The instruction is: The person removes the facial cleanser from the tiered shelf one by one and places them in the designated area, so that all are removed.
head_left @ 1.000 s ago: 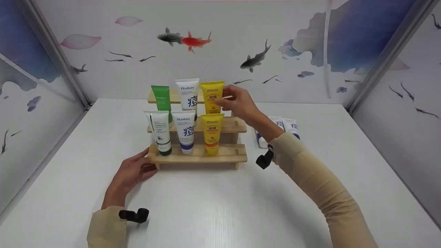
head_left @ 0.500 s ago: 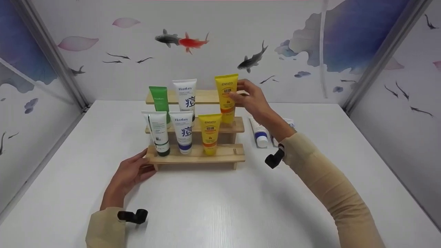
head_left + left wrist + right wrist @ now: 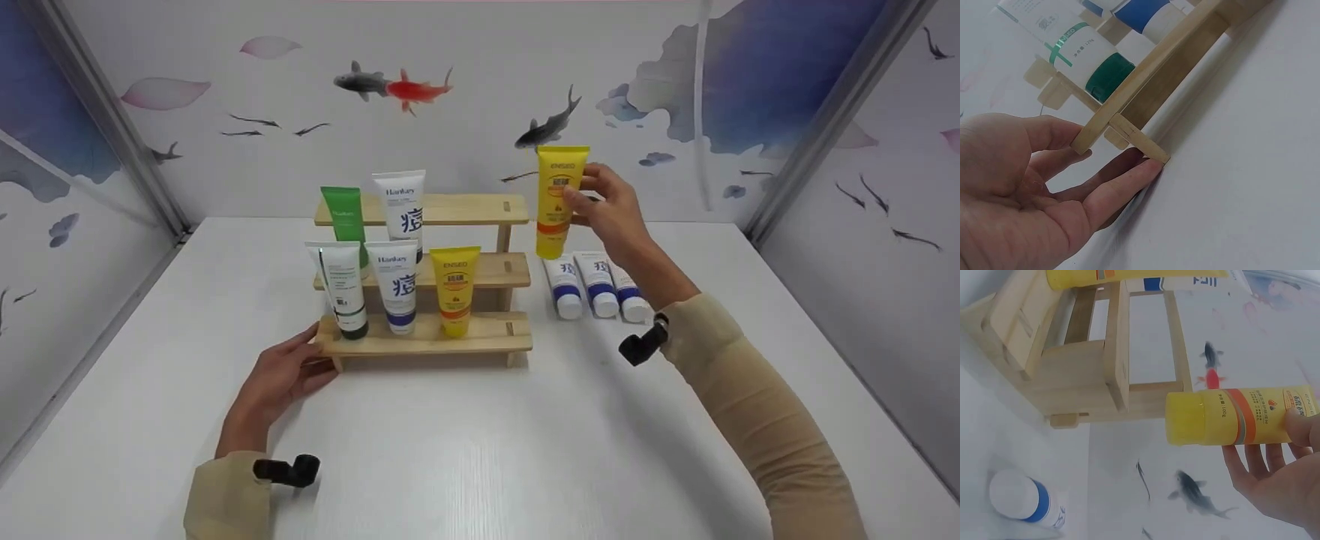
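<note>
The right hand pinches a yellow tube above the worktop between thumb and fingers; long axis near-vertical, cap at six o'clock; the wooden rack lies at eight o'clock, its eight-o'clock corner gripped by the farther left hand

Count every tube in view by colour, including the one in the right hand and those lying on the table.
Yellow tubes: 2
Green tube: 1
White tubes with blue print: 5
White tube with green cap: 1
Total: 9
</note>
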A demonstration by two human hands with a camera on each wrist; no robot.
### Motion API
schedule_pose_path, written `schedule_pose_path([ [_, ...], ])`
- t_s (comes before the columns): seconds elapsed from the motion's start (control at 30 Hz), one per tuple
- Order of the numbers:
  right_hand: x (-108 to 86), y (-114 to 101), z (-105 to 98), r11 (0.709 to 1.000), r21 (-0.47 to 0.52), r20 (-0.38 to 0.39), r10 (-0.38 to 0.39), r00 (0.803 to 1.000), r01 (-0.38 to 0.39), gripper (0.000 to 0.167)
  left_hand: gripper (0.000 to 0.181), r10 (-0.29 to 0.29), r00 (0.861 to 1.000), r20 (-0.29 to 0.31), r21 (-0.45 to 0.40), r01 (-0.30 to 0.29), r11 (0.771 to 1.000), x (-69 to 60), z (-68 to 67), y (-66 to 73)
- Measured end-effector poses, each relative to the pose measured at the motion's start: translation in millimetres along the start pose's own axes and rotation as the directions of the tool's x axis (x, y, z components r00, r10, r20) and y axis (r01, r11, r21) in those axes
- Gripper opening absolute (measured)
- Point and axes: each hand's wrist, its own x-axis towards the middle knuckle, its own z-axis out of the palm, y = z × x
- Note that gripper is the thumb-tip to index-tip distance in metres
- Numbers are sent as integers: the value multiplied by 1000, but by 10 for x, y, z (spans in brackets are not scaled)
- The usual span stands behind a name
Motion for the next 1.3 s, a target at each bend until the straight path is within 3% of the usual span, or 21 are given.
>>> schedule_pose_path([
  [0.3, -20, 199, -432, 997, -60, -98, 52, 994, -58, 52, 57, -12, 1000, 11, -15, 12, 1000, 27, -14, -6],
  [0.67, -21, 468, -884, 985, -80, -199, 136, 970, -154, 62, 57, -19, 1000, 7, 7, 19, 1000, 38, -21, -8],
  [0.9, -15, 710, -1097, 964, -125, -269, 194, 944, -234, 66, 58, -3, 1000, 15, 7, 3, 1000, 38, -8, -19],
  [1.3, -16, 1132, -1324, 920, -68, -329, 344, 879, -385, 72, 57, -12, 1000, 11, 8, 12, 1000, 55, -19, -31],
])
